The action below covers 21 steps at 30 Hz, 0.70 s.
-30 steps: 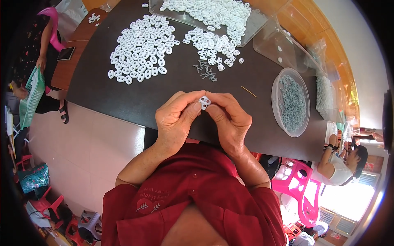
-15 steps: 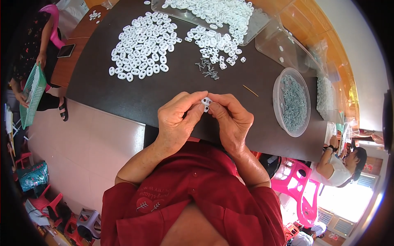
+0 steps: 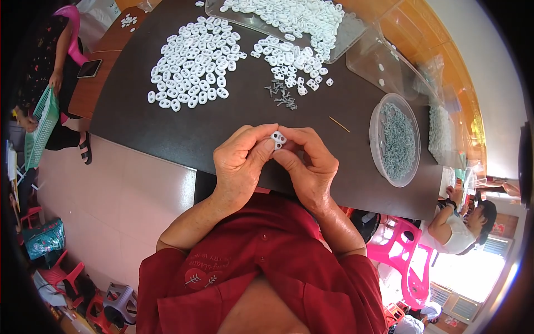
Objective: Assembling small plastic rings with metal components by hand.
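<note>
Between my fingertips, just over the table's near edge, is a small white plastic piece with dark round holes (image 3: 278, 138). My left hand (image 3: 239, 162) pinches it from the left with thumb and forefinger. From the other side, my right hand (image 3: 312, 167) closes on it, its forefinger along the top and its thumb below. Beyond the hands lies a little heap of grey screws (image 3: 285, 99). Just past it are scattered small white plastic pieces (image 3: 289, 61). Further left spreads a wide group of white oval two-holed pieces (image 3: 192, 64).
A round clear tub of grey screws (image 3: 374, 139) stands at the right of the dark table (image 3: 133, 106). A thin wooden stick (image 3: 339, 123) lies nearby. Clear trays (image 3: 339, 53) line the far side. People sit at left, with a green basket (image 3: 45, 128), and at right.
My right thumb has slid down and away from the front of the white piece, so more of it shows. The piece has shifted slightly left. The person at left has moved the green basket.
</note>
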Tool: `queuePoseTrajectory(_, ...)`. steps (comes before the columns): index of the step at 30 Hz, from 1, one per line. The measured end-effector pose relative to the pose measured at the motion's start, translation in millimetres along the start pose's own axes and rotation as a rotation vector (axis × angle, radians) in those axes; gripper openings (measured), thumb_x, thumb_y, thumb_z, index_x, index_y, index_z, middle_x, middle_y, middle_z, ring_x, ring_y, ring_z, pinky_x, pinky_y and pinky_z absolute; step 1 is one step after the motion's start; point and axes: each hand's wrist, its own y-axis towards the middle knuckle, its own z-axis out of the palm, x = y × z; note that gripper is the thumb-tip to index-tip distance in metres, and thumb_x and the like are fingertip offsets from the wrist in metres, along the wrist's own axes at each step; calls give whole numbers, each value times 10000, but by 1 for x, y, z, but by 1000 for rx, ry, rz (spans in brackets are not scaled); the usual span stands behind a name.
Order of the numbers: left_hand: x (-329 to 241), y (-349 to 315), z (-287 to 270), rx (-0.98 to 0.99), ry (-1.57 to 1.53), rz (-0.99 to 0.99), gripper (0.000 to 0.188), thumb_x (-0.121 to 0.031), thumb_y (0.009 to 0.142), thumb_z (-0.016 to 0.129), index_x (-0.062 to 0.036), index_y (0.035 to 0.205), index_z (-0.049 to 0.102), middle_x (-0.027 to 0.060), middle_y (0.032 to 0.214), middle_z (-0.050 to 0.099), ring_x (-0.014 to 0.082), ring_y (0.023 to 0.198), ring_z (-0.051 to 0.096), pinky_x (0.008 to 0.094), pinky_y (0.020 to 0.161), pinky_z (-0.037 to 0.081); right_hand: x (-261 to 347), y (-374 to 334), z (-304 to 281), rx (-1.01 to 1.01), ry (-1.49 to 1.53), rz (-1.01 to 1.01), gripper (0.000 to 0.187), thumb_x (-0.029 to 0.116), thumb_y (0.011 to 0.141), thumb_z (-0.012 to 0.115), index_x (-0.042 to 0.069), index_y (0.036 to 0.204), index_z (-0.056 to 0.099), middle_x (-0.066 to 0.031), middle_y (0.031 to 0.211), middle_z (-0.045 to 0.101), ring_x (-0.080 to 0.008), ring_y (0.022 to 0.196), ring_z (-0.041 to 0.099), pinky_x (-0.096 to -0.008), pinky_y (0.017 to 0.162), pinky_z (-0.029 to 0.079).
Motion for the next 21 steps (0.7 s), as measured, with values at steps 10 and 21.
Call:
queuePoseTrajectory(10,-2,-1,2,-6,-273,-77,193,-25,901,581,34,1078,630,31,893,616,72,769,563,201,708,483,-3,-1,1,-41,-131,-164,312,-76,758,680,-46,1064,623,-72,884,594,-104,713,547,-217,636,449)
queuePoseTrajectory(21,7,-4,3,8,-125,55,185,-55,916,572,33,1072,613,24,909,594,65,798,547,188,717,461,-5,-1,4,-92,-209,-245,292,-32,740,707,-40,1025,645,-69,812,609,-113,694,543,-217,619,443)
